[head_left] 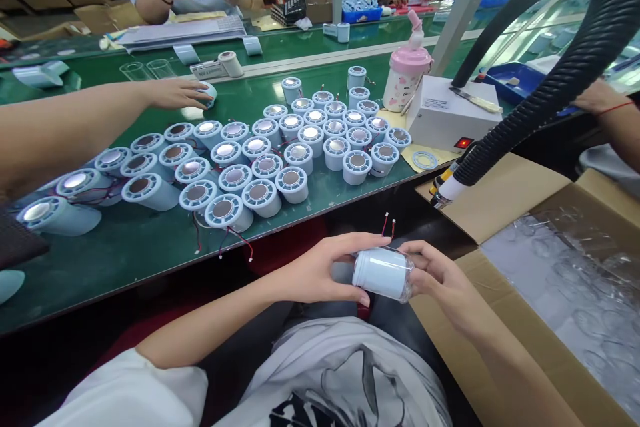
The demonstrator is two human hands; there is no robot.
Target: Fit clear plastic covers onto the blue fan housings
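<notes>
Pale blue: plastic cylinder (383, 271), lying sideways, clear cap at right end, red/black leads w/ white tips sticking up behind.
Location: over lap, in front of green bench (150, 247) edge.
L hand (320, 270): fingers curled round cylinder's left end.
R hand (440, 280): closed on capped end.
Bench: many similar units (260, 160), upright.

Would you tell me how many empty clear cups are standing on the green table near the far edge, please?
2. One clear cup and a second clear cup stand side by side, upright, on the green table behind the co-worker's arm; others may be hidden.
</notes>
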